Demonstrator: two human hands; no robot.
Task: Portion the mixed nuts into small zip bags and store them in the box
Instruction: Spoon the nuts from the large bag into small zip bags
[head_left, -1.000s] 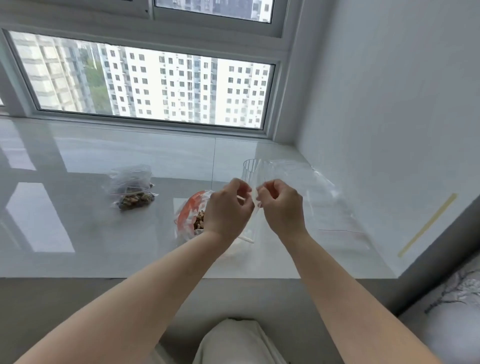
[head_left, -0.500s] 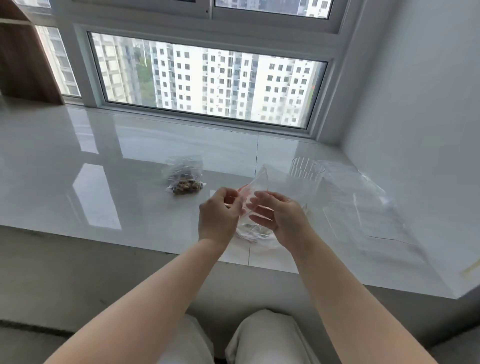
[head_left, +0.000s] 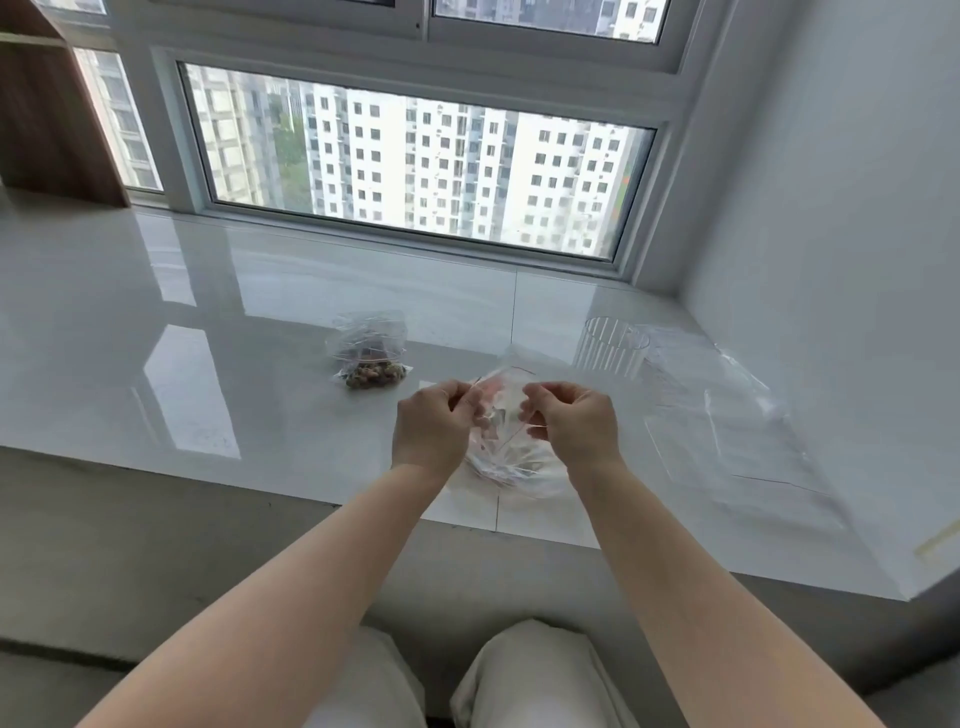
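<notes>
On the glossy white counter (head_left: 218, 322), toward the left, lies one small zip bag of mixed nuts (head_left: 370, 357), already portioned, nuts settled at its near end. No storage box is in view.

Centre: the left hand (head_left: 434, 423) pinches the left edge of an empty clear zip bag (head_left: 506, 415), fingers curled onto the film. The right hand (head_left: 574, 418) pinches the opposite edge, so both grips are closed on the same bag, held just above the counter near its front edge. A red-printed bag lies beneath it; whether it is the nut supply cannot be told from here.

Right: a clear ribbed cup (head_left: 610, 348) stands upright, and beyond it flat clear plastic bags (head_left: 727, 415) lie spread beside the wall.

Risks, as judged: the thin film may slip from either pinch while the mouth is pulled apart. Work sits close to the counter edge, so spilled nuts could roll to the floor. The cup stands near the right hand and could be knocked.
</notes>
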